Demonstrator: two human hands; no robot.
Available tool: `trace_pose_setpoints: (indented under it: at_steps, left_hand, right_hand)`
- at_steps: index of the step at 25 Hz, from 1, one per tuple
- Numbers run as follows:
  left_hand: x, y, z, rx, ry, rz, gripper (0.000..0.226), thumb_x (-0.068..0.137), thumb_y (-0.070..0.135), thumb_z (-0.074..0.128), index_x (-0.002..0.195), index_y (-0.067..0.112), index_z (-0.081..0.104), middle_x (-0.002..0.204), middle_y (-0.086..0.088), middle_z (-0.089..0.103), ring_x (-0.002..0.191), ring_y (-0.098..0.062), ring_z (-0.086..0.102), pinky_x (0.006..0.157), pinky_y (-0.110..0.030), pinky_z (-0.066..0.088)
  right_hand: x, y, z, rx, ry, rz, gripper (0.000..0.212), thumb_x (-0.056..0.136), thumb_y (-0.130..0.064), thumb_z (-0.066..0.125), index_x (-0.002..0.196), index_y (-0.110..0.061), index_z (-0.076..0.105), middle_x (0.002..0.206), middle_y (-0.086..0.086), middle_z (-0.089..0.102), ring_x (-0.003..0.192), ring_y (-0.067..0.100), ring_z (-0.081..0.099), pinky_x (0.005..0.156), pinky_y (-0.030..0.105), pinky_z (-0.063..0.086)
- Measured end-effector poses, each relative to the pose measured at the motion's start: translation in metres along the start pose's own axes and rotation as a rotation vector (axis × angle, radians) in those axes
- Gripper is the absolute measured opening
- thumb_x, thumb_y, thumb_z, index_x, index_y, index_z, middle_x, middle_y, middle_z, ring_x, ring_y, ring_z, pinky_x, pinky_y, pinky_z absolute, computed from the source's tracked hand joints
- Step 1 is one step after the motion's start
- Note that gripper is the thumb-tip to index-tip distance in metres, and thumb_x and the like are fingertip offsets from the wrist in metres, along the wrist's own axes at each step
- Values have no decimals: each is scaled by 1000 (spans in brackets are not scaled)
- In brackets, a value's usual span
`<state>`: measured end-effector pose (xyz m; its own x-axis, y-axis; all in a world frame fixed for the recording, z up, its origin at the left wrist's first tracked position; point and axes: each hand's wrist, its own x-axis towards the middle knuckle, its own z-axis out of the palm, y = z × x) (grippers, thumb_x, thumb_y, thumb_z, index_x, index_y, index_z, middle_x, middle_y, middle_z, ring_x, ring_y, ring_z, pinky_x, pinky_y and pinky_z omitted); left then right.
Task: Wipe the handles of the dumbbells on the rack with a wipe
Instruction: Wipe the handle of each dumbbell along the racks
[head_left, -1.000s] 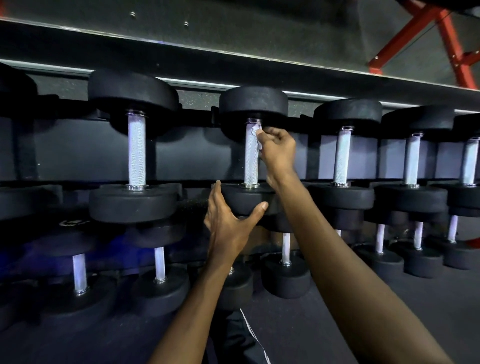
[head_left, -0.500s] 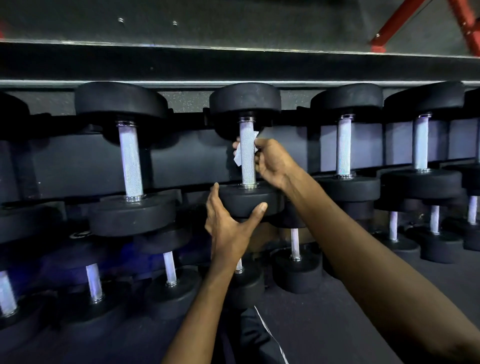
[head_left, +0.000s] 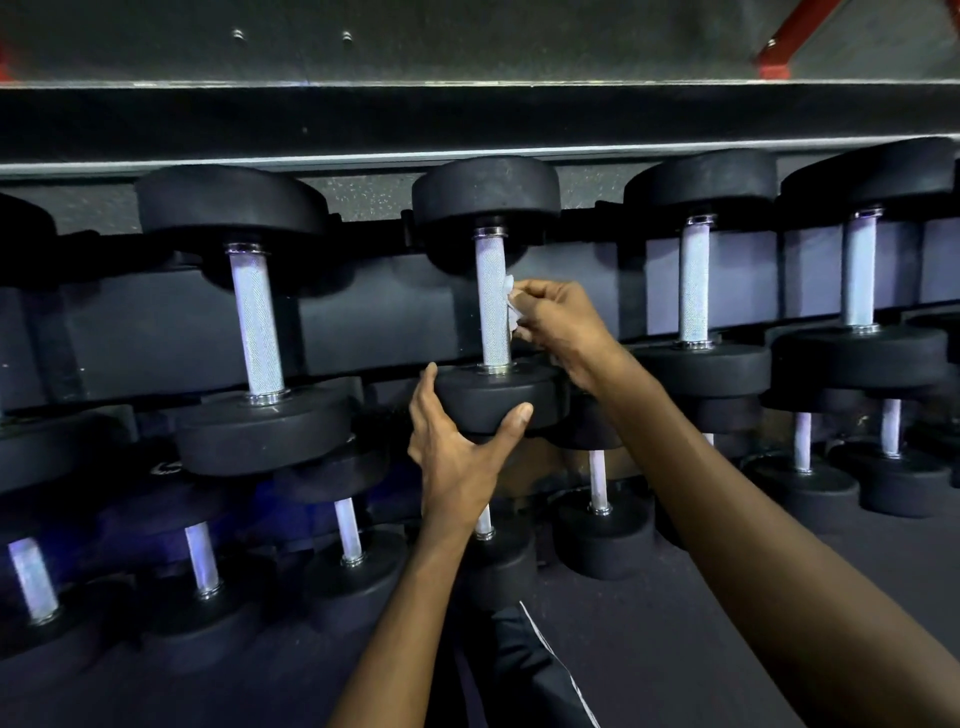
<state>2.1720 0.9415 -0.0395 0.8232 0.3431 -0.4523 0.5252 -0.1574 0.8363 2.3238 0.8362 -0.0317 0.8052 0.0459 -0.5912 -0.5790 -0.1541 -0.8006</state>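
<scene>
A black dumbbell lies in the middle of the rack's upper row, its knurled silver handle (head_left: 492, 301) running away from me. My left hand (head_left: 457, 441) grips the dumbbell's near head (head_left: 498, 397) from below, thumb on the right edge. My right hand (head_left: 558, 327) pinches a small white wipe (head_left: 511, 306) against the right side of the handle, near its middle. Most of the wipe is hidden by my fingers.
Neighbouring dumbbells (head_left: 254, 322) (head_left: 696, 280) (head_left: 860, 270) sit left and right on the same row. A lower row of smaller dumbbells (head_left: 597, 478) stands beneath. A dark shelf edge (head_left: 467, 119) overhangs the rack, and a red frame (head_left: 789, 36) shows at top right.
My right hand slid the wipe down the handle, wrapped round it, then drew back to the handle's right side. My left hand kept its hold on the near head.
</scene>
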Motion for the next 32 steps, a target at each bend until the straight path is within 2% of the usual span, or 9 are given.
trace_pose_setpoints:
  at_steps: [2, 4, 9, 14, 17, 20, 24, 28, 32]
  left_hand:
    - [1, -1, 1, -9, 5, 3, 117, 57, 79, 68, 155, 33, 24, 158, 9, 29, 144, -21, 30, 119, -42, 27]
    - [1, 0, 1, -27, 6, 6, 117, 57, 78, 68, 155, 32, 25, 158, 8, 30, 145, -21, 30, 114, -33, 25]
    - [0, 1, 3, -40, 28, 12, 115, 56, 76, 68, 154, 31, 28, 155, 5, 34, 143, -19, 33, 111, -27, 23]
    - [0, 0, 3, -28, 33, 10, 114, 57, 76, 69, 153, 32, 28, 154, 5, 34, 143, -19, 34, 119, -40, 28]
    - [0, -1, 2, -46, 23, 11, 113, 57, 75, 70, 153, 33, 28, 154, 6, 33, 143, -20, 33, 117, -38, 30]
    - [-1, -1, 3, -58, 19, 14, 113, 58, 75, 70, 153, 32, 28, 154, 6, 32, 143, -19, 32, 111, -30, 29]
    - [-1, -2, 2, -61, 12, 19, 113, 59, 75, 71, 153, 33, 28, 153, 7, 32, 143, -19, 33, 118, -38, 29]
    - [-1, -1, 1, -56, 0, 15, 113, 59, 76, 70, 153, 32, 28, 153, 5, 33, 141, -19, 34, 112, -31, 28]
    - [0, 0, 1, -35, 10, 20, 111, 60, 75, 70, 153, 30, 29, 151, 3, 35, 139, -16, 37, 119, -46, 29]
  right_hand:
    - [-8, 6, -2, -115, 90, -79, 6, 89, -21, 69, 90, -17, 74, 81, 2, 72, 73, 14, 63, 76, 37, 55]
    - [-17, 7, -3, -292, 179, -131, 14, 79, -32, 75, 86, -20, 71, 78, 0, 73, 72, 15, 67, 76, 36, 55]
    - [-42, 5, 2, -736, 172, -350, 9, 81, -22, 73, 85, -17, 67, 85, -8, 56, 78, 10, 56, 71, 14, 35]
    - [-40, 6, -9, -707, 65, -159, 6, 86, -22, 64, 90, -20, 60, 74, -11, 58, 67, 4, 53, 57, 18, 37]
    - [-31, -3, -10, -618, -42, -37, 4, 85, -13, 60, 83, -17, 59, 75, -2, 62, 67, 13, 53, 62, 28, 41]
    - [-11, -7, -11, -456, -189, 135, 22, 86, 3, 53, 76, -15, 59, 76, 6, 60, 72, 17, 53, 64, 28, 43]
    - [4, -3, -14, -320, -334, 233, 28, 87, 10, 52, 82, -16, 60, 80, 2, 65, 70, 10, 57, 69, 22, 47]
    - [-6, -4, -17, -286, -253, 173, 22, 87, 8, 60, 80, -14, 61, 73, 3, 63, 64, 9, 57, 61, 19, 48]
    - [-31, 1, -10, -593, 42, -51, 11, 82, -6, 65, 84, -17, 69, 73, -3, 69, 67, 6, 61, 63, 17, 46]
